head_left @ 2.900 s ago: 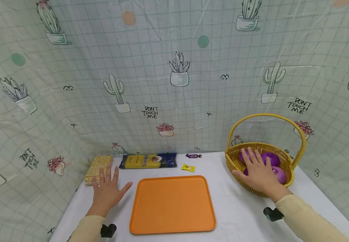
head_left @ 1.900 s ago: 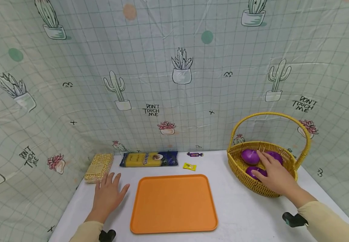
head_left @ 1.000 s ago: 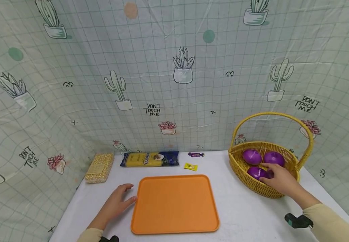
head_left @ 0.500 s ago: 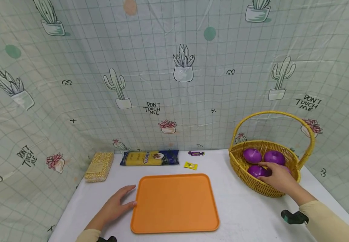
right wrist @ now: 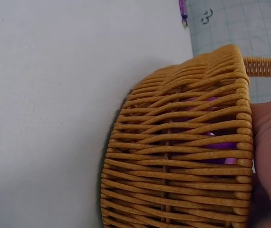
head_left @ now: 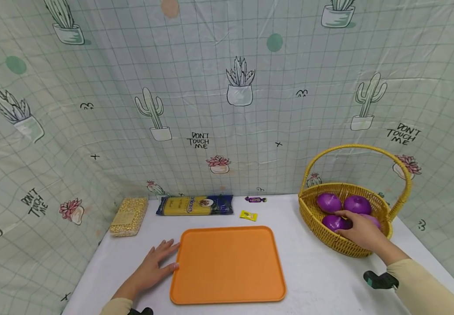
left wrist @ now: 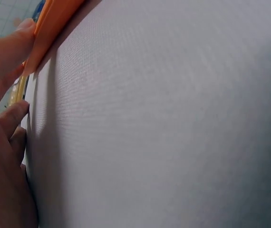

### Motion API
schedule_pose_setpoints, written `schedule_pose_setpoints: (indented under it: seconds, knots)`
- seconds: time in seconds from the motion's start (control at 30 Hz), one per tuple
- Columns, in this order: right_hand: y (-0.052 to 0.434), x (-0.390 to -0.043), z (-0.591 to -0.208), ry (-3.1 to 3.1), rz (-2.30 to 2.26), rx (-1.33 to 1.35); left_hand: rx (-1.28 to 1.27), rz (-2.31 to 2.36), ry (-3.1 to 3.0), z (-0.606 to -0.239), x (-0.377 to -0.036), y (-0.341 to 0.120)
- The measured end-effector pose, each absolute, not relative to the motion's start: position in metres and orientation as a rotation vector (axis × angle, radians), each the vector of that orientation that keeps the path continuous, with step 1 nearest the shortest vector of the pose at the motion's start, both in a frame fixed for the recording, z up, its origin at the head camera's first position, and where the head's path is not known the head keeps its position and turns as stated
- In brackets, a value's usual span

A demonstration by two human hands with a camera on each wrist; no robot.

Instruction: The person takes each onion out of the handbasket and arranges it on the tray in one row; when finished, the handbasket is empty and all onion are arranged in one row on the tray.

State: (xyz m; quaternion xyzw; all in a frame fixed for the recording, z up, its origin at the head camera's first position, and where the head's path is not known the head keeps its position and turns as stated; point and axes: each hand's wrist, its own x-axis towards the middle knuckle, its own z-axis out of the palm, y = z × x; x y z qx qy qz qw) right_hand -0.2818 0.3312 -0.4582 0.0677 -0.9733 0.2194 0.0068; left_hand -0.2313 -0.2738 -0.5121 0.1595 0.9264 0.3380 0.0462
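While the left hand (head_left: 153,267) rests flat with spread fingers against the orange tray (head_left: 227,264) on the table (head_left: 317,280), the right hand (head_left: 362,229) curls over a purple onion (head_left: 334,222) in the basket (head_left: 321,232), so lifting it out seems next

Count: four purple onions (head_left: 328,202), one wicker basket (head_left: 315,221), one orange tray (head_left: 227,264), two wrapped candies (head_left: 246,215), one pasta packet (head_left: 194,205), one grain bag (head_left: 129,216), two hands (head_left: 153,268).
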Motion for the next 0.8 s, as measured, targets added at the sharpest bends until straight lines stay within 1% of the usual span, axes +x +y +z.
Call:
schedule_pose_setpoints:
  seconds: [0.8]
  knots:
    - [0.3304, -0.2835, -0.4611, -3.011, 0.742, 0.243, 0.476, 1.065, 2.828, -0.5160, -0.2303, -0.2722]
